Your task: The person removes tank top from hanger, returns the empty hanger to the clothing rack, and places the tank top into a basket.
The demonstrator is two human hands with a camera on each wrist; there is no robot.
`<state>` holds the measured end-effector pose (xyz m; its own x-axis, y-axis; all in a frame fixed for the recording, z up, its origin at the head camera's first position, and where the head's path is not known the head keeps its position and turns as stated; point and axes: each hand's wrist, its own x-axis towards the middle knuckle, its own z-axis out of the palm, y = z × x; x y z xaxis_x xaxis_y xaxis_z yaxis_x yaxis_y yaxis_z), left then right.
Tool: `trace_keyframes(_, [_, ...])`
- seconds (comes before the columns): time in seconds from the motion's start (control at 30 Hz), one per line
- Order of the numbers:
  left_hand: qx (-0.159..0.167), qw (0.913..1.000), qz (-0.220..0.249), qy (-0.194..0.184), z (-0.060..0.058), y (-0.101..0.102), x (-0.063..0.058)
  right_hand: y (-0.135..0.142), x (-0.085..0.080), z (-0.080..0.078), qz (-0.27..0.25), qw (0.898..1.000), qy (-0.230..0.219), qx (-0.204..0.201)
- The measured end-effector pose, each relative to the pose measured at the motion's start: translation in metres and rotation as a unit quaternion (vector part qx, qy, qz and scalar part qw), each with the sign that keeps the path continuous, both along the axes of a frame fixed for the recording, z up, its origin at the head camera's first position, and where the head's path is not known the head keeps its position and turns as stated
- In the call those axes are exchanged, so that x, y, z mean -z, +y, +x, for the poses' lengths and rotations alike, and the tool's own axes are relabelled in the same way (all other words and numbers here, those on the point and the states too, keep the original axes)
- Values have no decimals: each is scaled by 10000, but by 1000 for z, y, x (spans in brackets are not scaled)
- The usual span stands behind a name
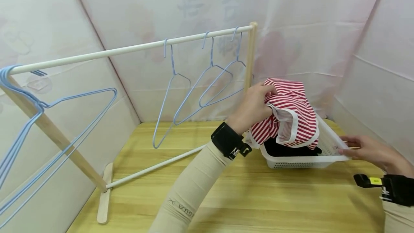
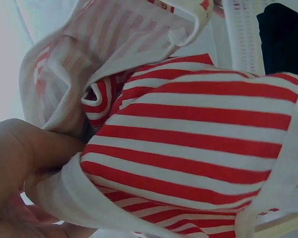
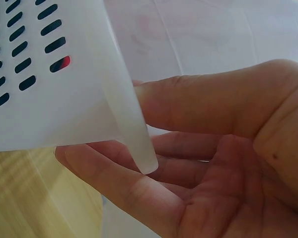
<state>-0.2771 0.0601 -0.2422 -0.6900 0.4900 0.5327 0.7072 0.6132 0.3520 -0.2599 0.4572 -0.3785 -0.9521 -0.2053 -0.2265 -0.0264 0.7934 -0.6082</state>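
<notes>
My left hand (image 1: pixel 253 109) pinches a red-and-white striped garment with white trim (image 1: pixel 299 118), held bunched above a white plastic basket (image 1: pixel 300 160). In the left wrist view, the thumb and fingers grip the white edging of the striped cloth (image 2: pixel 188 129); the garment's exact kind is hard to tell. Black cloth (image 1: pixel 288 149) lies inside the basket under the garment. At the basket's right front corner, my right hand (image 1: pixel 372 151) holds the rim. Up close in the right wrist view, the thumb lies against the basket's rim (image 3: pixel 121 94) with fingers beneath it.
A rack with a white rail (image 1: pixel 139 48) and wooden posts stands at the left and back. Three spread-out blue hangers (image 1: pixel 211 65) hang toward its right end, and several bunched hangers (image 1: pixel 40 105) at its near left end. Beneath everything is a wood-grain table (image 1: pixel 258 197).
</notes>
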Motion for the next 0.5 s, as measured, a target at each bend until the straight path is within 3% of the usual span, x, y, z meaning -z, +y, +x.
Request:
trace_keyframes(0.23, [238,9994,56,-227,-1,11,-3,2,2,4,-21,10000,-67,54])
trace_keyframes(0.5, [540,9983,210,-100,-10,18,0,1,0,7,9,9999,-19,108])
